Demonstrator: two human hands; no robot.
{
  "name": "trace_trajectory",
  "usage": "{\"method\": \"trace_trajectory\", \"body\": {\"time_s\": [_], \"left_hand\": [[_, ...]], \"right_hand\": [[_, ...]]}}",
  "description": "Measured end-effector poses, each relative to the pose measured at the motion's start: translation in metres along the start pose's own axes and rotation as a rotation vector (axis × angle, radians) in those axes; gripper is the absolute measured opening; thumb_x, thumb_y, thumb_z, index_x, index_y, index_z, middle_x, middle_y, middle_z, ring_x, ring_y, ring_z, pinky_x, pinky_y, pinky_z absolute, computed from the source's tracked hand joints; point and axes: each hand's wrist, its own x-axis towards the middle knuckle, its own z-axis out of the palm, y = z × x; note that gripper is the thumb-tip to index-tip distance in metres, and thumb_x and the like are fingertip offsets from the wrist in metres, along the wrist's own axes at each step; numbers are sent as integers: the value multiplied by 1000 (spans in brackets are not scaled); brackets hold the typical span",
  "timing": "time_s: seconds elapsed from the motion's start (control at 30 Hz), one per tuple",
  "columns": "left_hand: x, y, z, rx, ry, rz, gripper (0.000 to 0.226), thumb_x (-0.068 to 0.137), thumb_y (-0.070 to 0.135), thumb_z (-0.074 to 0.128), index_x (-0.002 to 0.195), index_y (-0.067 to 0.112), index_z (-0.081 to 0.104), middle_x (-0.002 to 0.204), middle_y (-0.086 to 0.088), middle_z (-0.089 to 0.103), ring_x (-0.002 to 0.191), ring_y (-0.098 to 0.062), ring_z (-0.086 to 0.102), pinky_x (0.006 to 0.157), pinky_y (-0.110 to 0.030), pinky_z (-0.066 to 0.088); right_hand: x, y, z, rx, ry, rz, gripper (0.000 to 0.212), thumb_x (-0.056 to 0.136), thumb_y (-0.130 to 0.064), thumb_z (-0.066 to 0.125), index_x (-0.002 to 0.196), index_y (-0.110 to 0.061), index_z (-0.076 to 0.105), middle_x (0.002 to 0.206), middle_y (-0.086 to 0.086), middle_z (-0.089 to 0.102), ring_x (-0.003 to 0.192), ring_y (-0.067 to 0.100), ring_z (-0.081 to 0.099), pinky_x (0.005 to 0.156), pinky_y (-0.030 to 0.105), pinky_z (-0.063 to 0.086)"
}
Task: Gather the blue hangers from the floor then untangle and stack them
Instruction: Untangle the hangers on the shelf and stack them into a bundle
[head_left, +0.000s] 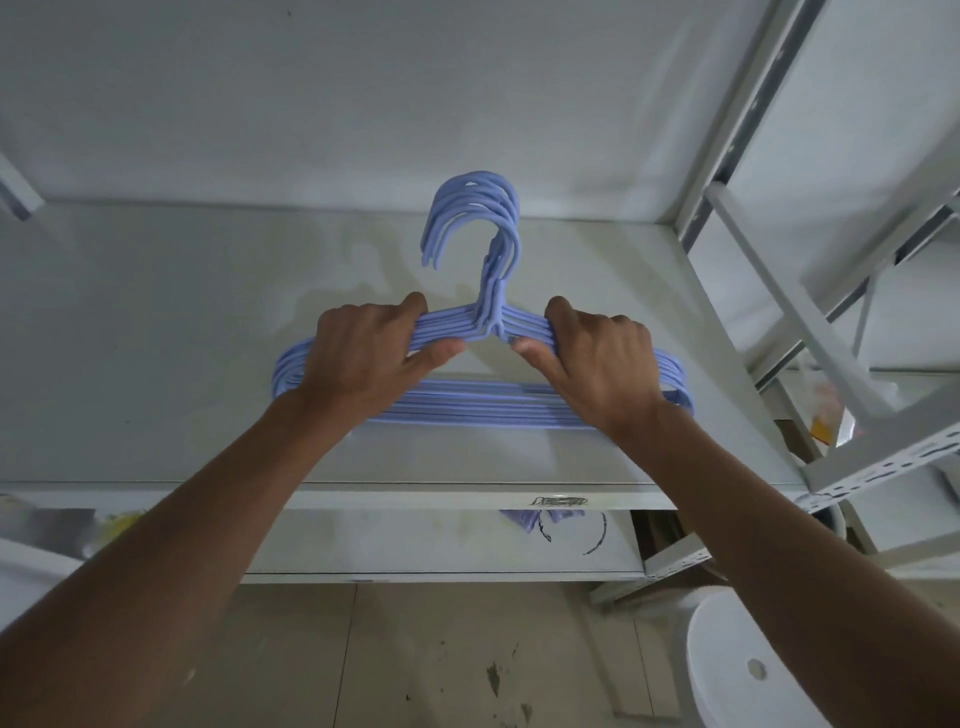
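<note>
The blue hangers, already nested into one stack, are resting on the grey shelf, with the left hand and right hand each closing around a shoulder, so squaring and releasing is likely coming next.

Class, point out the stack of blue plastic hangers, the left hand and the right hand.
Stack of blue plastic hangers (483, 400), head view, bottom bars.
Left hand (358, 358), head view, back of hand.
Right hand (602, 364), head view, back of hand.
</note>
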Motion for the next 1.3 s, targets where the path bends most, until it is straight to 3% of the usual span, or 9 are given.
{"method": "trace_trajectory", "body": {"time_s": [0.1, 0.2, 0.4, 0.5, 0.6, 0.77, 0.9, 1.13, 1.3], "left_hand": [[4, 0, 6, 61, -38, -25, 78, 95, 78, 15, 80, 13, 56, 52, -12, 59, 46, -36, 58, 51, -32, 34], [14, -1, 0, 61, -133, -68, 78, 91, 78, 19, 78, 13, 61, 58, -16, 62, 54, -39, 62, 53, -35, 40], [1, 4, -40, -84, -449, -388, 83, 82, 91, 14, 75, 23, 62, 81, -14, 69, 84, -40, 69, 72, -39, 49], [-23, -5, -74, -170, -584, -475, 82, 84, 91, 18, 66, 20, 56, 65, -3, 59, 73, -34, 65, 69, -38, 48], [-43, -25, -116, -245, -677, -543, 75, 90, 86, 24, 65, 21, 53, 54, 1, 46, 55, -27, 55, 59, -37, 44], [-78, -62, -202, -291, -653, -751, 84, 75, 99, 18, 53, 20, 34, 53, 0, 36, 46, -21, 38, 57, -35, 36], [-121, -64, -270, -198, -660, -886, 80, 80, 94, 16, 58, 21, 39, 59, 0, 43, 51, -19, 42, 63, -36, 42], [-209, -17, -349, -283, -514, -1223, 79, 71, 102, 26, 48, 27, 35, 43, 11, 30, 37, -9, 24, 55, -31, 28], [-253, -12, -387, -312, -522, -1359, 83, 71, 102, 26, 65, 19, 21, 61, -2, 22, 57, -22, 18, 62, -34, 22]], "right_hand": [[8, 3, 2, -72, -60, 4, 66, 96, -74, 20, 79, -14, 44, 50, 6, 41, 42, 32, 36, 50, 30, 28], [21, 5, -2, -98, -180, 6, 73, 97, -74, 19, 88, -11, 57, 62, 14, 57, 58, 40, 58, 55, 34, 30], [43, -13, -34, 60, -455, -44, 74, 94, -79, 6, 67, -24, 48, 63, -5, 39, 85, 36, 67, 69, 36, 35], [45, -38, -52, 146, -583, -64, 74, 98, -79, 14, 60, -24, 45, 67, -2, 46, 89, 35, 68, 75, 36, 38], [58, -77, -69, 272, -690, -80, 77, 97, -81, 17, 58, -21, 43, 63, -1, 48, 65, 23, 59, 74, 36, 40], [95, -152, -94, 377, -767, -245, 83, 90, -90, 13, 63, -16, 40, 63, 3, 46, 57, 21, 50, 62, 35, 38], [94, -206, -114, 445, -789, -447, 89, 80, -99, 6, 65, -15, 35, 61, 6, 38, 53, 24, 45, 59, 35, 36], [69, -292, -145, 473, -870, -727, 84, 79, -100, 10, 60, -19, 24, 52, -2, 28, 49, 21, 34, 61, 36, 37], [50, -343, -154, 503, -912, -822, 85, 80, -99, 13, 61, -17, 29, 55, 3, 38, 50, 21, 40, 60, 34, 39]]}}
